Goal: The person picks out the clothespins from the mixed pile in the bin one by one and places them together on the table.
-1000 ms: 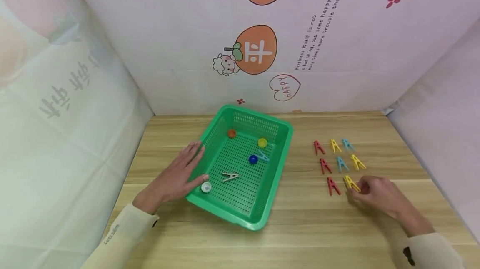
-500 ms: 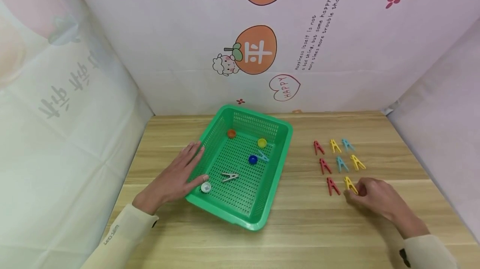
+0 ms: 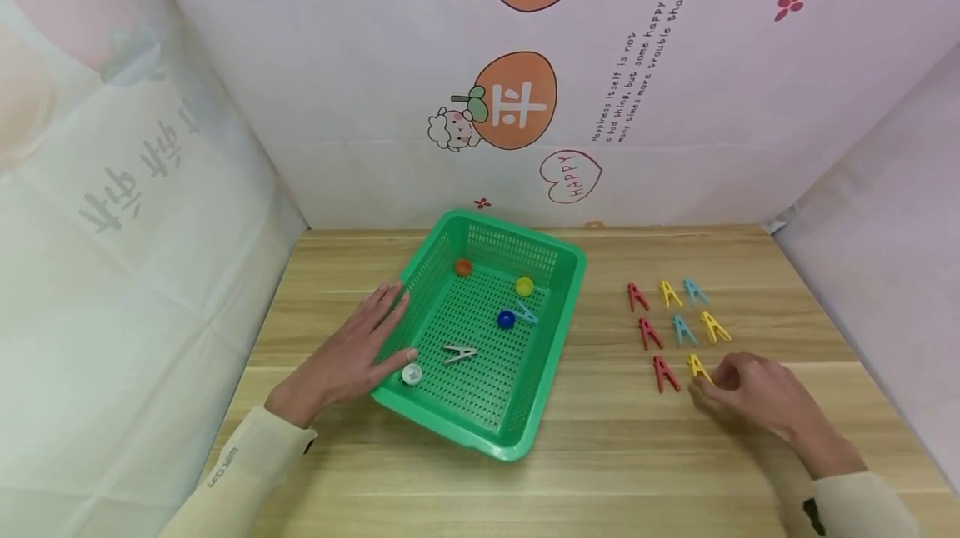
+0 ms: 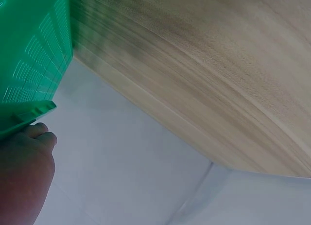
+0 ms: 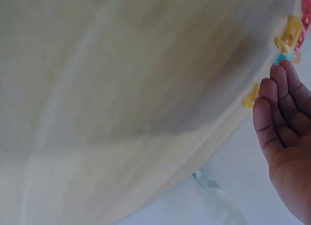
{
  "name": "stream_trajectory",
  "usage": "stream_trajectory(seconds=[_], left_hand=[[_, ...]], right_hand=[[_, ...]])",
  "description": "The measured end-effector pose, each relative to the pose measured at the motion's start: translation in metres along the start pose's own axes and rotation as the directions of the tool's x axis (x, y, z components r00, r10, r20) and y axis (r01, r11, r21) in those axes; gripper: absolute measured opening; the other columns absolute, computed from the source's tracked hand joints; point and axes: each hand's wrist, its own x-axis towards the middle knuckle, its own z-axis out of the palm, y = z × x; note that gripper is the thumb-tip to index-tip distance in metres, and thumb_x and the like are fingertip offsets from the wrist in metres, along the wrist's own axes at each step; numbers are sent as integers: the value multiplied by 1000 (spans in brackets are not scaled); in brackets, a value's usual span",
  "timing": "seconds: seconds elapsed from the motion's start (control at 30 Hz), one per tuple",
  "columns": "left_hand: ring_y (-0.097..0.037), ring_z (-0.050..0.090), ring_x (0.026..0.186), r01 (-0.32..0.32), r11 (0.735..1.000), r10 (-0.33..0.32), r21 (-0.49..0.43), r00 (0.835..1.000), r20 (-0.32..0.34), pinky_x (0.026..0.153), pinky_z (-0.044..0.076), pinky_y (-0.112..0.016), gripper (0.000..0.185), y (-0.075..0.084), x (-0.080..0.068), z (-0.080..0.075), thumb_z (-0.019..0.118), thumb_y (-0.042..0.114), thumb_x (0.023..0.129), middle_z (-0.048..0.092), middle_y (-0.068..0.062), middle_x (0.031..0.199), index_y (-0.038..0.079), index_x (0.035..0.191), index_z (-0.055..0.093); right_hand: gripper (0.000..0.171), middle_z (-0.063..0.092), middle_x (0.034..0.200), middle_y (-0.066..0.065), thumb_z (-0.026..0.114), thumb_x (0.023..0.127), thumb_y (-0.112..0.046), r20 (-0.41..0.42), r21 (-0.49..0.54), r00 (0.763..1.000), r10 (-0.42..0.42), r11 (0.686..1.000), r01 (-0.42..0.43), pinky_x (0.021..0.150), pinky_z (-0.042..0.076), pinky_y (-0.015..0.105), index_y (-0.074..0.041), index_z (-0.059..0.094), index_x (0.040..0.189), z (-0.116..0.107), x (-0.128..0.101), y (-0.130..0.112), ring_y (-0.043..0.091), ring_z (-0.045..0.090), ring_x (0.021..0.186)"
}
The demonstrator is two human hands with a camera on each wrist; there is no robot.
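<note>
Laying out pegs in rows. Right hand [image 3: 757, 398] curled, fingertips at yellow peg [image 3: 697, 366]; real pinch unclear. Left hand [image 3: 352, 356] flat against basket [image 3: 570, 259]. Next: nudging peg straight.

Right hand [image 3: 750, 396] hides part of the yellow clothespin [image 3: 698, 366].

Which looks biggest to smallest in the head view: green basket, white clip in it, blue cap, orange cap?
1. green basket
2. white clip
3. blue cap and orange cap: look alike, so unranked.
</note>
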Motion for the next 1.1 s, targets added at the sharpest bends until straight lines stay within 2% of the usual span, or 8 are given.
stream_trajectory(seconds=[0.23,0.47,0.7,0.87,1.1], left_hand=[[-36,3,172,6,1000,-6,-7,1000,11,138,17,-59,89,0,1,-1,53,56,111,2,-8,186,10,176,12],[-38,4,172,5,1000,-5,-19,1000,5,138,16,-59,88,4,-1,-1,53,54,112,3,-11,185,8,176,13],[-39,5,171,7,1000,-7,-13,1000,3,138,16,-58,88,3,-1,-1,53,53,112,3,-10,186,8,176,13],[-39,5,172,11,1000,-11,-13,1000,5,138,16,-59,88,2,-1,0,54,53,111,3,-10,185,8,176,13],[-40,6,171,5,1000,-5,-10,1000,2,138,17,-60,88,2,0,0,54,53,112,4,-11,185,8,175,14]], right_hand=[[43,74,90,4,79,98,-47,-13,-12,999,-44,999,43,66,56,36,-5,75,95,-27,15,-6,16,67,78],[45,75,90,8,81,96,-43,-78,-60,986,-148,988,144,67,58,36,1,75,97,-53,43,-28,16,67,77],[44,78,97,10,81,96,-43,-85,-113,965,-247,965,237,77,64,50,0,78,104,-83,82,-78,24,74,86],[42,78,99,9,79,96,-45,-61,-128,944,-323,941,314,80,65,49,-4,77,103,-96,111,-125,24,73,90],[37,78,96,9,84,93,-41,-66,-150,876,-478,872,465,81,67,46,-5,77,97,-100,143,-179,23,74,89]])
